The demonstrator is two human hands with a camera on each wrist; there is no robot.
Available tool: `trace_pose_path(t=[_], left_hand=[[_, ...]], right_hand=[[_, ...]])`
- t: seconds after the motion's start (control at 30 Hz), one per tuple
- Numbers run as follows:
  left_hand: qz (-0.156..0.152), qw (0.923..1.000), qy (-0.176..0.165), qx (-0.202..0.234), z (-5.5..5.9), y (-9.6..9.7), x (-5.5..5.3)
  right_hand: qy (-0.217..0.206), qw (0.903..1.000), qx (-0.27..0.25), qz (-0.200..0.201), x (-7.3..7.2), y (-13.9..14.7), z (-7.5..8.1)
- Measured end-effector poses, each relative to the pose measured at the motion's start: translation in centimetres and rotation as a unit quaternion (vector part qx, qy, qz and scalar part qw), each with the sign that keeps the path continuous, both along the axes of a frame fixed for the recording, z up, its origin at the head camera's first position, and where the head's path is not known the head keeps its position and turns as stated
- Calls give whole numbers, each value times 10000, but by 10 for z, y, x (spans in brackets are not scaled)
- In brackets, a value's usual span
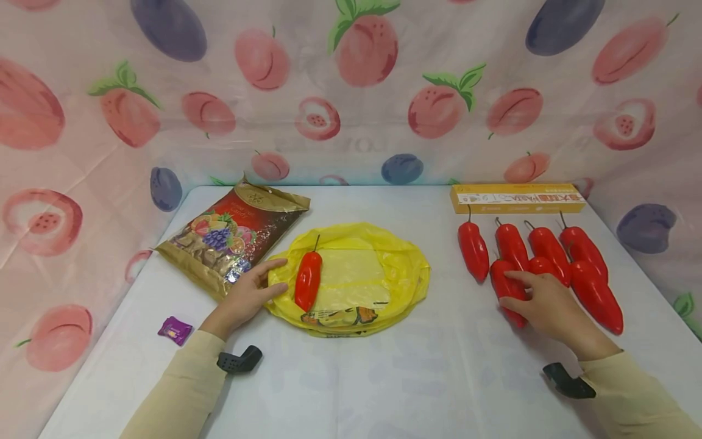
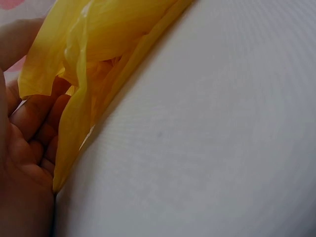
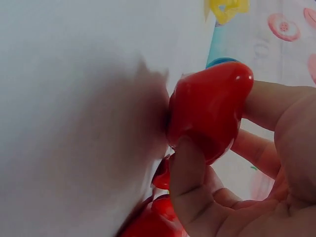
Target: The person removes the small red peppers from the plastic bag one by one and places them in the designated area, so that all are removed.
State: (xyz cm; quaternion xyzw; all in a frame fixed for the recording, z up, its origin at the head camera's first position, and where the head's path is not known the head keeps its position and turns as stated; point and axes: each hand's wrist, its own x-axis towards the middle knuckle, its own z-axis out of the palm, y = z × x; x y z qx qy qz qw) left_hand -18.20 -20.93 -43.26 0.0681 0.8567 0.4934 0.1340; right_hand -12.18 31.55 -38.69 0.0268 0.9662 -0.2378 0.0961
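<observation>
A yellow plastic bag (image 1: 406, 292) lies spread on the table with one glossy red chili pepper (image 1: 308, 281) on its left part. My left hand (image 1: 249, 297) holds the bag's left edge; in the left wrist view its curled fingers (image 2: 34, 116) are partly hidden by the yellow film. On the right, my right hand (image 1: 554, 308) grips another red pepper (image 3: 210, 111) between thumb and fingers, its tip toward me. Several more red peppers (image 1: 596, 297) lie around that hand, stems mostly pointing away; one is partly covered by the hand.
A yellow pasta box (image 1: 515, 200) lies along the back right edge. Left of the bag is a brown and red snack packet (image 1: 236, 225) with fruit pictures. A small purple wrapped sweet (image 1: 175, 330) sits near the left table edge. Fruit-printed cloth (image 1: 367, 140) hangs behind.
</observation>
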Motion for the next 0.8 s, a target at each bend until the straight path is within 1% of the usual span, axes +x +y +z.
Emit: trace_pose_path(t=[0.23,0.57,0.73,0.8], left_hand=[[-5,10000,50,-28,0,0,-1],[-14,9999,105,-14,-1,0,0],[-15,9999,100,-2,-2,0,0],[-10,10000,83,5,-1,-1,0]], right_hand=[[72,10000,-12,-29,0,0,-1],[33,9999,-113,-8,0,3,-4],[3,9999,-148,-2,0,6,-2],[64,9999,-128,2,0,7,0]])
